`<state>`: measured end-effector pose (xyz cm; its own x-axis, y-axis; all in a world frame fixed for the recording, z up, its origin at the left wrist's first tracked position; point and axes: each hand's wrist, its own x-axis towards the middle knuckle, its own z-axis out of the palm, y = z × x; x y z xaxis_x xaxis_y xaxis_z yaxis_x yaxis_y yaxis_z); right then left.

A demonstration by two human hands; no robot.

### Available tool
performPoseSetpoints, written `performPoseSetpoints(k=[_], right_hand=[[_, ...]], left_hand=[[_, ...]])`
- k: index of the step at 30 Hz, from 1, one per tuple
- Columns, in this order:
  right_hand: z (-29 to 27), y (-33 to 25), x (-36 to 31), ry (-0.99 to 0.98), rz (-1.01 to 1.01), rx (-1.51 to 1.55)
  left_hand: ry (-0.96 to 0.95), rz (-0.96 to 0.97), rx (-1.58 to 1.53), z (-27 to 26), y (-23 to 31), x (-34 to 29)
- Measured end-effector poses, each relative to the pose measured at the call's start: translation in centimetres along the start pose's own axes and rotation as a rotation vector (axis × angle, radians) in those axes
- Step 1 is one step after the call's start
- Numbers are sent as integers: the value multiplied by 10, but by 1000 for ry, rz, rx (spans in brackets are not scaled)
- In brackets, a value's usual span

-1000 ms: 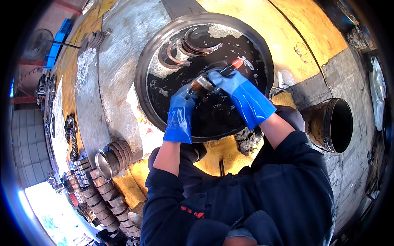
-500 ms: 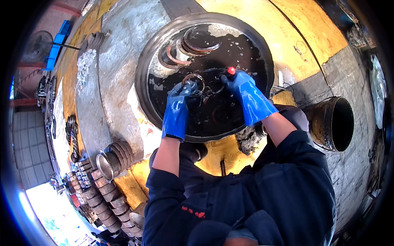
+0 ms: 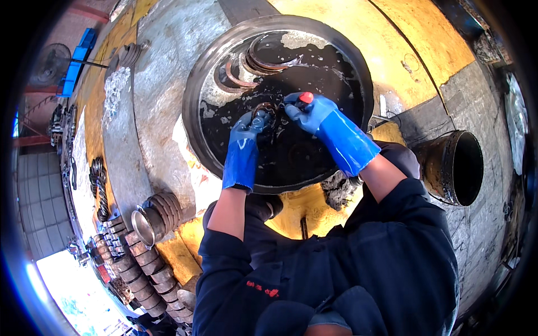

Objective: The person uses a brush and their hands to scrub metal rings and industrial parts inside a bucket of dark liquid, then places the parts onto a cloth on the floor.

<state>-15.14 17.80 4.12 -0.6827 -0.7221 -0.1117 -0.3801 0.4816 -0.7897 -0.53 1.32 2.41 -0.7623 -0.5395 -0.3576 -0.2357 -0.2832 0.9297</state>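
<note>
Both my hands wear blue rubber gloves and work over a wide round metal basin (image 3: 193,106) of dark liquid. My left hand (image 3: 246,126) is closed on a small dark metal ring (image 3: 265,110), held near the basin's middle. In my right hand (image 3: 314,112) is a red-ended tool (image 3: 306,97), gripped close beside the ring; its working end is hidden, so its kind does not show. Several curved metal shells (image 3: 238,81) lie part-submerged at the basin's far left.
A blackened bucket (image 3: 448,168) lies tipped at the right. To the left are a stack of ringed metal parts (image 3: 162,213), a twisted metal shaft (image 3: 97,187) and rows of rusty blocks (image 3: 145,269). A blue stand (image 3: 83,59) is farther off.
My right hand has moved left with the red-ended tool, closer to the ring. The ring has turned in my left hand, which stays almost in place.
</note>
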Motion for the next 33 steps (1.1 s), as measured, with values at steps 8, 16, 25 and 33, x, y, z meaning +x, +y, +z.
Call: performPoseSetpoints(k=[8,16,25,33], right_hand=[[17,10,6,288,-292,79],[25,27,11,-45,239,340],[9,42,13,108,330,65],[22,1,-8,-64,-131,129]], left_hand=[[-8,129,108,-3,-4,5],[-1,332,249,1,-3,4],[54,42,-62,1,4,5],[34,98,-59,3,2,-2]])
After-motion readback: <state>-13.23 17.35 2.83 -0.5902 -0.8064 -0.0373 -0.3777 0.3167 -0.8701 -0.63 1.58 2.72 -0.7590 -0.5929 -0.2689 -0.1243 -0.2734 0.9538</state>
